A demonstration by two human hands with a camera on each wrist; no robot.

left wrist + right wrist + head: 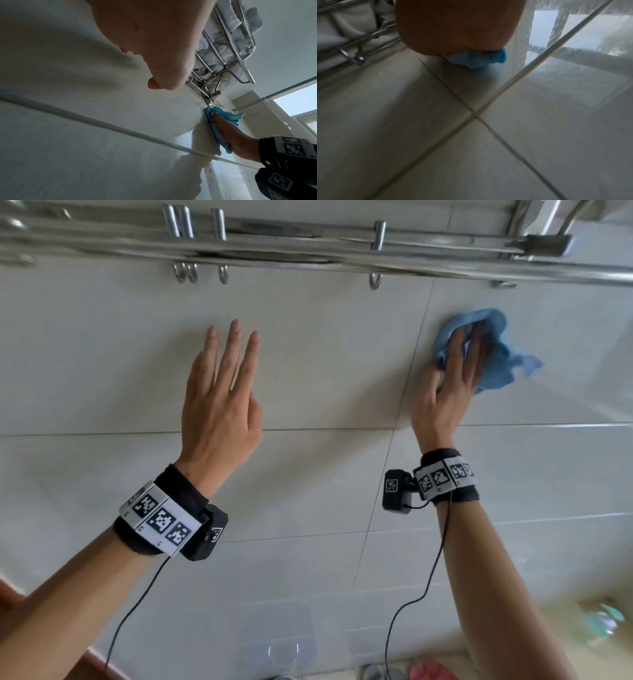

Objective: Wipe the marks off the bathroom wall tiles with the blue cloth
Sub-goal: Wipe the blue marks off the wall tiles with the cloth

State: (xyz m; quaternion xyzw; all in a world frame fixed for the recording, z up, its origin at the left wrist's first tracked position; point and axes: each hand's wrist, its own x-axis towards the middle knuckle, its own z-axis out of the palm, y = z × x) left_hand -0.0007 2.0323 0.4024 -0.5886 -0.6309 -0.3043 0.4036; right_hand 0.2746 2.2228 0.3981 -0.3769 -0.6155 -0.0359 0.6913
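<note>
One soft, light blue cloth (493,350) lies bunched under the right hand (445,392), fingers pressing it to the wall tiles (325,354). Best held bunched under the palm, I judge. Left hand (222,405) spreads flat, holding nothing

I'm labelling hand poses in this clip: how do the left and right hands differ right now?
The left hand holds nothing, its fingers straight and pointing up the tiled wall; the right hand presses the bunched blue cloth against the wall. The left hand is over the tile left of the vertical grout line, the right hand just right of it. Both wear marker wristbands and sit below the metal rack.
</note>
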